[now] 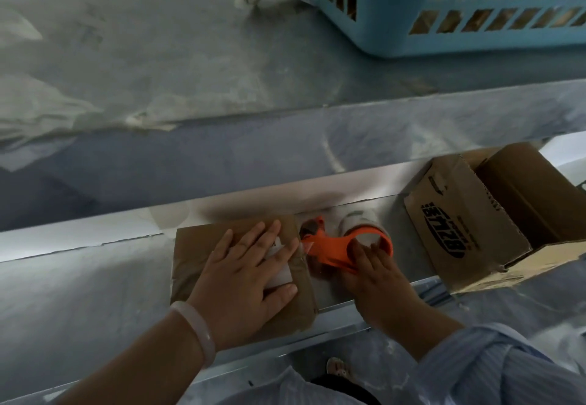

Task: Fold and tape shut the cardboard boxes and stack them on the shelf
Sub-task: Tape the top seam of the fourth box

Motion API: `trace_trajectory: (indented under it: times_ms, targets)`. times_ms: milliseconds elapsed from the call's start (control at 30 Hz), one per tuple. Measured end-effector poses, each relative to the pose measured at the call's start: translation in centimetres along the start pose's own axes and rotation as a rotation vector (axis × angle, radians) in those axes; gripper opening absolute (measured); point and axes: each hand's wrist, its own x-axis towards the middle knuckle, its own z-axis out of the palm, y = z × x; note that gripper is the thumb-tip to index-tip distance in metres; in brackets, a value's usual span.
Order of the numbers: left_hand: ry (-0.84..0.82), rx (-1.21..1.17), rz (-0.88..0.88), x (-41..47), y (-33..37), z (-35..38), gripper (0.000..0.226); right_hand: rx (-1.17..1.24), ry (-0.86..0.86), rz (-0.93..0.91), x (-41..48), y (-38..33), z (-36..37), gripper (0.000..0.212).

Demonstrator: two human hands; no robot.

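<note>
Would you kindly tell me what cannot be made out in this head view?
Head view:
White label on the small box: mostly under the left hand; print unreadable.
Handle of the orange dispenser: covered by the right hand.
Contents of the blue basket: glimpsed through holes, cut off by the top edge.
Inside of the open box: shadowed, cut off by the right edge.

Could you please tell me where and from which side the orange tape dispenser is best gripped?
Grip the orange tape dispenser by its round loop around the tape roll, coming from the near right, as the right hand does. Its cutter end points left at the small box, which the left hand presses down, so that end should stay free.
</note>
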Motion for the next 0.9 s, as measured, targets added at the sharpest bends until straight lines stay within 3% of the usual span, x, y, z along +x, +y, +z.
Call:
trace_trajectory:
  times_ms: [233,467,600,700,767,833,900]
  targets:
    - [-0.038,-0.062,-0.054,-1.1,-1.1,-0.3,0.066,0.254,-0.024,0.059,-1.6,-1.5,-2.3,0.049]
    - [-0.002,-0.07,-0.068,-1.4,-1.2,-0.4,0.069,0.306,-0.033,0.109,-2.2,-1.9,-2.7,0.048]
    - [-0.005,-0.027,-0.084,-1.8,-1.7,-0.2,0.071,0.559,0.362,0.044,-2.9,-2.3,-3.2,0.023]
    - [-0.024,-0.017,-0.127,-2.0,-1.7,-0.2,0.075,0.862,0.494,-0.019,-2.6,-4.7,-6.0,0.032]
    - [-0.01,-0.039,-0.134,-2.1,-1.5,-0.2,0.077,1.117,0.375,0.027,-1.3,-7.1,-7.6,0.046]
    - [-0.016,-0.075,-0.133,-2.1,-1.4,-0.4,0.079,1.382,0.099,0.094,0.1,-9.5,-9.0,0.059]
    - [-0.021,-0.116,-0.116,-2.0,-1.4,-0.7,0.083,1.501,-0.087,0.16,1.2,-10.9,-9.7,0.065]
